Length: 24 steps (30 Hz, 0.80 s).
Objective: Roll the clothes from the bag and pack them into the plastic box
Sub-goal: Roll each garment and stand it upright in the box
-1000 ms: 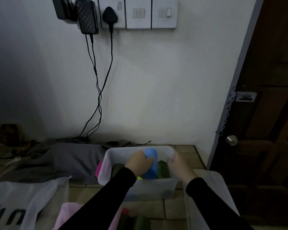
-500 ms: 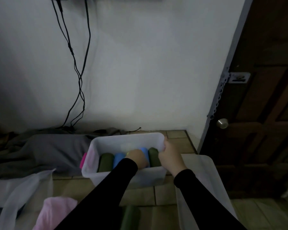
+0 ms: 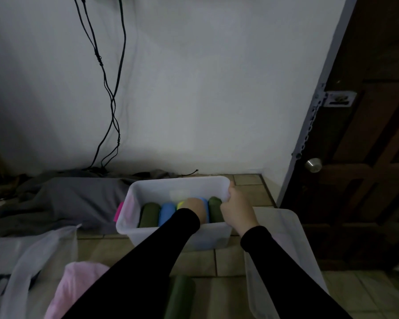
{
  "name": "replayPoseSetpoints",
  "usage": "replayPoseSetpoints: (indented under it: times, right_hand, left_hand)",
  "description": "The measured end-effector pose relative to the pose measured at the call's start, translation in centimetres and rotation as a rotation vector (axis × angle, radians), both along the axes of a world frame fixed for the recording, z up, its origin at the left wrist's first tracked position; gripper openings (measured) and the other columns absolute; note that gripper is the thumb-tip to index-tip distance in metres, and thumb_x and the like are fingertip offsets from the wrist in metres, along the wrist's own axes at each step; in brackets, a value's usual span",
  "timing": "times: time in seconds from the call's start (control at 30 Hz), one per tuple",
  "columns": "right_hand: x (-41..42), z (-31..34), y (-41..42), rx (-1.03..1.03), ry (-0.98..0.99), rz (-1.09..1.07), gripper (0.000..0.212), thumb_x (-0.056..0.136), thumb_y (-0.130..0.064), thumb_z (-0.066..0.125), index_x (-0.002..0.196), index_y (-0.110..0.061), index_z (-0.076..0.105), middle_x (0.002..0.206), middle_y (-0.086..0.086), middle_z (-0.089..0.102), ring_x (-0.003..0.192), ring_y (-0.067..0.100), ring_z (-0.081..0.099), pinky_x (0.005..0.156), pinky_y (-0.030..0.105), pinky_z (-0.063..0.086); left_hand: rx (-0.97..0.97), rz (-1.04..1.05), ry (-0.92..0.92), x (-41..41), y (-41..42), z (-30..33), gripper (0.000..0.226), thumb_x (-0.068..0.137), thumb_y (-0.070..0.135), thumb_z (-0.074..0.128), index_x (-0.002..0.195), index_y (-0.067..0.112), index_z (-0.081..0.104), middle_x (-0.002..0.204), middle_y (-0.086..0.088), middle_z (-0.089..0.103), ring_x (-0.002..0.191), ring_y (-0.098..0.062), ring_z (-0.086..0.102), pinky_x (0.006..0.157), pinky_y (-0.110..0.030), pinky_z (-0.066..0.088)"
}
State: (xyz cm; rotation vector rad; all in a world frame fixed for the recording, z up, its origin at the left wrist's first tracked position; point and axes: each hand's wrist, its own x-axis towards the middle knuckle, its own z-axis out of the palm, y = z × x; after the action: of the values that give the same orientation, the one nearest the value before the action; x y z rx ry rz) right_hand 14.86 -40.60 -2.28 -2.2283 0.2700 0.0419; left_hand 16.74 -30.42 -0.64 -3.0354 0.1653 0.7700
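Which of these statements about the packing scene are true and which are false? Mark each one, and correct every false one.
1. The right hand grips the right rim of the plastic box. True.
2. The left hand holds up a pink cloth above the box. False: it is down inside the box among the rolled clothes.
3. A dark green roll lies at the left end of the row in the box. True.
4. The box's lid is shut on the box. False: the box is open, and a clear lid lies on the floor to its right.
5. A green roll lies on the floor outside the box. True.
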Motion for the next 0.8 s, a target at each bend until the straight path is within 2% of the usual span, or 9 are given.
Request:
replayPoseSetpoints:
  times: [0.1, 0.2, 0.37, 0.5, 0.57, 0.7, 0.8]
  right_hand:
    - [-0.1, 0.2, 0.0, -0.016, -0.012, -0.007, 0.066, 0.089, -0.005, 0.044, 0.15, -0.017, 0.023, 0.138, 0.012, 0.048, 0.122, 0.03, 0.049, 0.098, 0.034, 0.043]
    - [-0.3, 0.5, -0.2, -0.029, -0.005, 0.027, 0.064, 0.087, -0.003, 0.042, 0.149, -0.015, 0.026, 0.133, 0.013, 0.051, 0.117, 0.031, 0.051, 0.088, 0.028, 0.042]
    - [-0.2, 0.5, -0.5, -0.016, -0.015, 0.065, 0.056, 0.088, -0.007, 0.045, 0.142, -0.015, 0.033, 0.127, 0.014, 0.055, 0.111, 0.029, 0.054, 0.082, 0.028, 0.041]
    - [0.1, 0.1, -0.3, -0.025, 0.005, 0.046, 0.066, 0.088, -0.008, 0.042, 0.15, -0.015, 0.021, 0.136, 0.013, 0.048, 0.119, 0.03, 0.05, 0.092, 0.033, 0.043]
    - [0.2, 0.0, -0.3, -0.02, -0.001, 0.044, 0.066, 0.088, -0.007, 0.042, 0.15, -0.016, 0.022, 0.137, 0.012, 0.048, 0.119, 0.03, 0.05, 0.092, 0.034, 0.043]
    - [0.3, -0.4, -0.6, 0.012, -0.01, 0.045, 0.062, 0.09, -0.008, 0.042, 0.149, -0.016, 0.025, 0.138, 0.012, 0.048, 0.122, 0.03, 0.049, 0.096, 0.033, 0.042]
    - [0.0, -0.3, -0.6, -0.056, -0.14, 0.041, 0.049, 0.095, -0.014, 0.042, 0.143, -0.015, 0.035, 0.138, 0.012, 0.048, 0.126, 0.029, 0.048, 0.098, 0.033, 0.041]
  left_hand:
    - [0.013, -0.047, -0.038, -0.4, 0.0, 0.6, 0.041, 0.097, 0.028, 0.05, 0.131, 0.006, 0.052, 0.135, -0.016, 0.053, 0.124, -0.031, 0.052, 0.101, -0.041, 0.041]
    - [0.047, -0.055, -0.032, -0.4, -0.2, 0.8, 0.041, 0.097, 0.03, 0.048, 0.133, 0.01, 0.051, 0.138, -0.01, 0.051, 0.126, -0.031, 0.049, 0.103, -0.043, 0.039]
    - [0.034, -0.115, 0.089, 0.7, 0.0, -0.2, 0.045, 0.084, 0.038, 0.058, 0.118, 0.009, 0.061, 0.113, -0.015, 0.061, 0.11, -0.038, 0.057, 0.101, -0.051, 0.044]
    - [0.017, -0.042, 0.08, 0.2, 0.0, 0.3, 0.045, 0.098, 0.028, 0.047, 0.138, 0.007, 0.043, 0.143, -0.013, 0.045, 0.13, -0.032, 0.045, 0.107, -0.045, 0.033]
    - [0.0, -0.016, 0.051, -0.3, -0.3, 0.6, 0.047, 0.1, 0.029, 0.043, 0.143, 0.011, 0.037, 0.149, -0.009, 0.038, 0.136, -0.029, 0.039, 0.108, -0.046, 0.029]
    - [-0.141, 0.044, 0.018, -1.4, 0.4, 1.4, 0.043, 0.101, 0.025, 0.04, 0.14, 0.006, 0.04, 0.146, -0.015, 0.042, 0.133, -0.029, 0.042, 0.108, -0.041, 0.031]
    - [-0.312, 0.119, -0.19, -2.2, 2.0, 1.3, 0.035, 0.098, 0.02, 0.042, 0.125, 0.004, 0.057, 0.13, -0.015, 0.058, 0.119, -0.028, 0.054, 0.102, -0.034, 0.04]
